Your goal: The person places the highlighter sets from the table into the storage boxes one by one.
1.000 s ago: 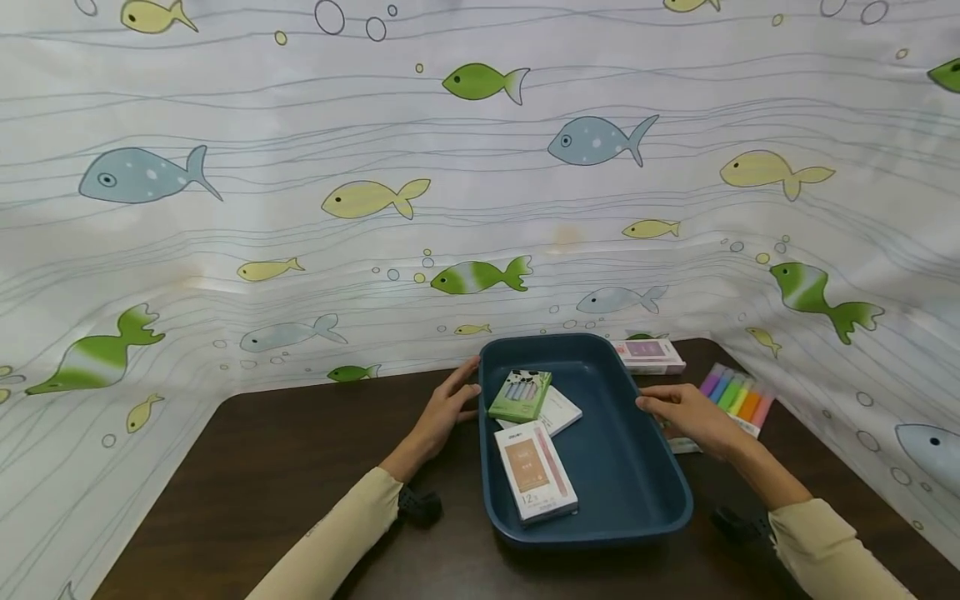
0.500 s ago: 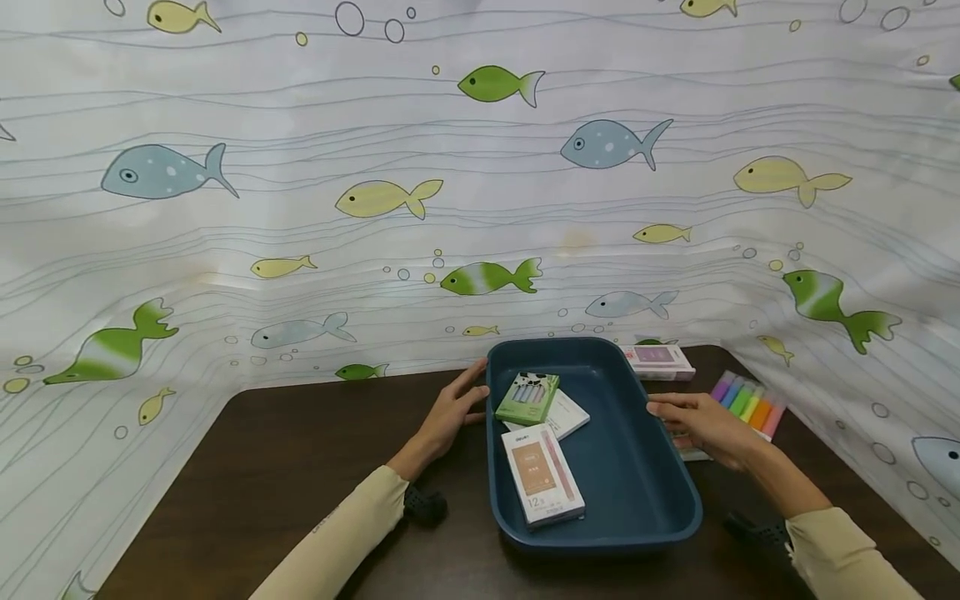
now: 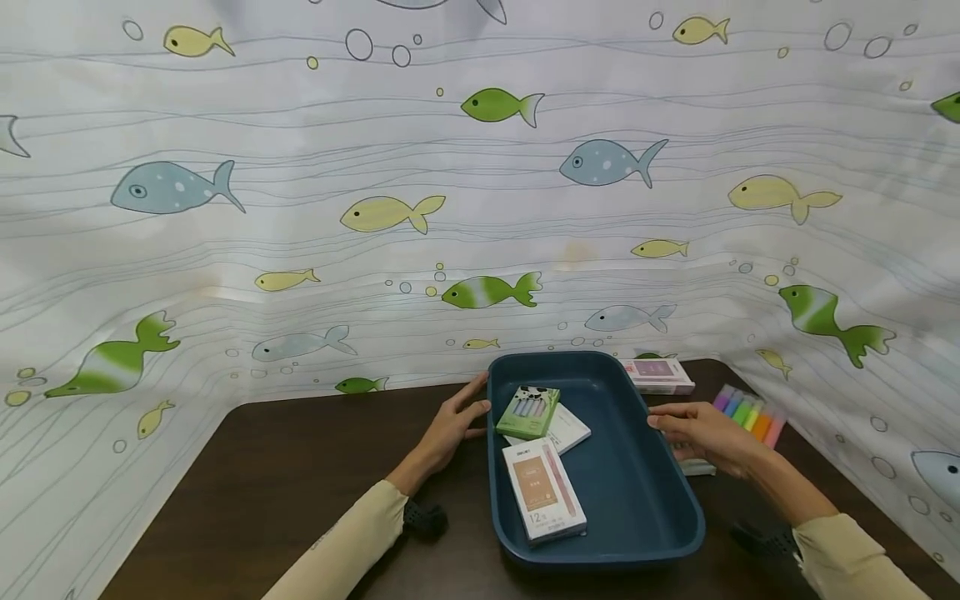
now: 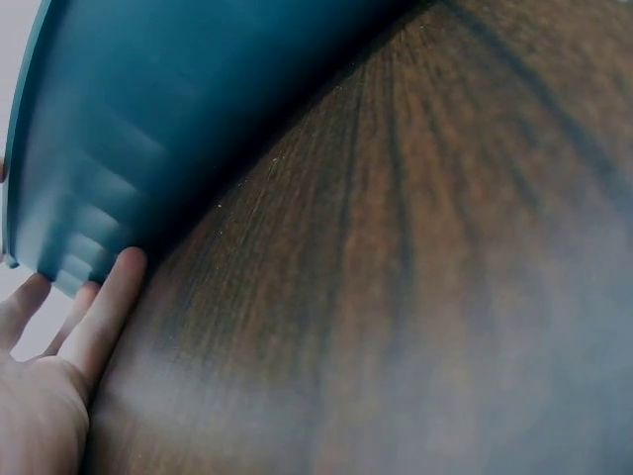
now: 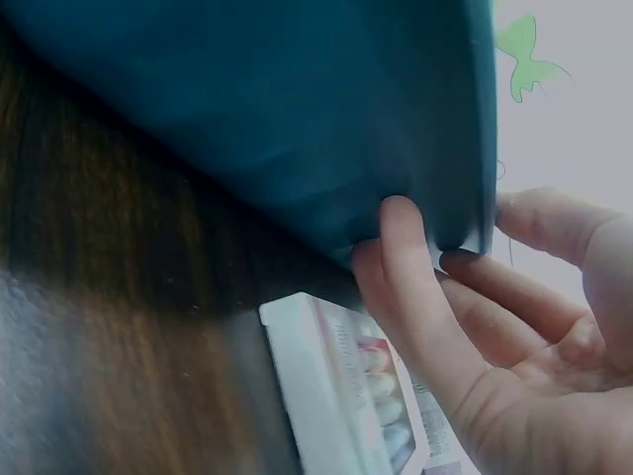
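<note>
Head view has tilted upward; blue tray (image 3: 633, 492) holds white box (image 3: 546, 493) marked "12".

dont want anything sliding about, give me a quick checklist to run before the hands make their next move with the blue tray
1. Left hand touching the blue tray: ok, fingers at its outer wall.
2. Right hand touching it: ok, fingertips at the opposite side.
3. Contents inside the rim: ok, green box, white box, pink-and-white box.
4. Contents wedged in place: not ok, bare floor beside them.
5. Right side clear: not ok, another box lies close by.
6. Enough grip to lift: cannot tell.
</note>
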`<action>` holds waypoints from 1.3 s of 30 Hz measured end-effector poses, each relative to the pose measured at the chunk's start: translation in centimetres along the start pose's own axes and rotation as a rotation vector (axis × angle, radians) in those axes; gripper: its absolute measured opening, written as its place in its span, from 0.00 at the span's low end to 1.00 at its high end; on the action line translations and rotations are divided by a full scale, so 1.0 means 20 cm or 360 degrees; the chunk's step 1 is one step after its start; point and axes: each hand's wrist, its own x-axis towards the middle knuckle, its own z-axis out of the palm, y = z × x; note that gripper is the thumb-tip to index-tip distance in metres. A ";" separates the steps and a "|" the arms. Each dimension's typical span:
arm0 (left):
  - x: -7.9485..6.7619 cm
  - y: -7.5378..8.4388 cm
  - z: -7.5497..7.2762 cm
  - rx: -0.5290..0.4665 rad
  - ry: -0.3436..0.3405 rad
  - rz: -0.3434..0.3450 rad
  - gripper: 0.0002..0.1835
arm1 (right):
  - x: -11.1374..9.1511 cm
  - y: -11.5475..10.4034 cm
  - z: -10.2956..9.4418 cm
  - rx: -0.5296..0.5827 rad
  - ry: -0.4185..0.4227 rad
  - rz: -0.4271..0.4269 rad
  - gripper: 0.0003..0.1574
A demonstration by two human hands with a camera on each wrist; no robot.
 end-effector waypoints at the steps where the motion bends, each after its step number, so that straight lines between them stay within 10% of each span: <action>1: -0.01 0.00 0.00 0.0006 -0.0001 -0.0005 0.34 | 0.00 0.00 0.00 -0.0003 -0.0005 0.0004 0.43; 22: -0.01 -0.02 0.03 -0.0030 -0.0021 0.0010 0.33 | 0.19 -0.09 -0.49 0.0115 0.0156 -0.0076 0.20; 29: 0.00 -0.03 0.02 -0.0025 -0.0005 0.0016 0.32 | 0.23 -0.05 -0.54 -0.0146 0.0193 0.0036 0.43; 39: 0.00 -0.02 0.00 -0.0003 0.0008 0.0015 0.32 | 0.30 -0.01 -0.52 -0.0255 0.0390 0.0250 0.40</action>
